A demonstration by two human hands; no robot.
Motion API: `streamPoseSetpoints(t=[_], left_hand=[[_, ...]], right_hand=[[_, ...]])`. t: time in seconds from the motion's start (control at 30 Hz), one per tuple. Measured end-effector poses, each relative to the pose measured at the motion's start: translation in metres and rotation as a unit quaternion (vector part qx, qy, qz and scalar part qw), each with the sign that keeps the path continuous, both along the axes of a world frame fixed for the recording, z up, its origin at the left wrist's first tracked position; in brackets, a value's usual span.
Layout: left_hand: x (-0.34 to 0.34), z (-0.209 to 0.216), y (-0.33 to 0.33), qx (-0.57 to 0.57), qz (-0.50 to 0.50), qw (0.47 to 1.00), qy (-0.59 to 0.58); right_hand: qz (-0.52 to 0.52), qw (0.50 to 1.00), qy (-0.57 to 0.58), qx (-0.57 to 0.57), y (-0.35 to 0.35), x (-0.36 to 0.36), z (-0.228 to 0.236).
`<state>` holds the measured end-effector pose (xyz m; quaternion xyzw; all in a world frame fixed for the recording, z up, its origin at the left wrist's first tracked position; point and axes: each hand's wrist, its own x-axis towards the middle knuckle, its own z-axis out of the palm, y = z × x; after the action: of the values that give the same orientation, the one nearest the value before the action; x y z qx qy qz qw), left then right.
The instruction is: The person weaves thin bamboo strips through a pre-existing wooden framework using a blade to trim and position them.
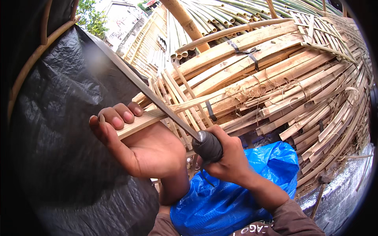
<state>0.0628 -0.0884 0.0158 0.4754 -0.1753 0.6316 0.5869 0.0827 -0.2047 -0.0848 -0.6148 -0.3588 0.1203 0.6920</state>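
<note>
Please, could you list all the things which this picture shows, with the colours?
Strip: one, pale tan, left of centre
Knife: one, dark grey and black, crossing in front of the strip
Slats: many, tan, centre and right
Ties: at least two, black, among the slats
Poles: many, green, top
Post: one, brown, top centre
Frame: one, brown, upper left
Black sheet: one, black, left
Blue sheet: one, blue, lower centre
Silver sheet: one, silver, lower right
Tree: at least one, green, upper left
Shirt: one, brown, lower edge
Left hand: one, bare, holding the strip
Right hand: one, bare, gripping the knife
</note>
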Motion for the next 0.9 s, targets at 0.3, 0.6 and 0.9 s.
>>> streamPoseSetpoints(t=[0.3, 0.6, 0.9], left_hand=[[-0.006, -0.002, -0.001, 0.002, 0.015, 1.0, 0.007], [-0.007, -0.003, 0.008, -0.001, 0.027, 1.0, 0.0], [-0.009, -0.004, 0.01, -0.011, 0.034, 0.999, 0.01]], right_hand=[[-0.035, 0.999, -0.004, -0.015, 0.008, -0.001, -0.024], [-0.055, 0.998, -0.015, -0.033, 0.009, -0.007, -0.013], [-0.039, 0.999, -0.021, -0.017, 0.014, -0.011, -0.014]])
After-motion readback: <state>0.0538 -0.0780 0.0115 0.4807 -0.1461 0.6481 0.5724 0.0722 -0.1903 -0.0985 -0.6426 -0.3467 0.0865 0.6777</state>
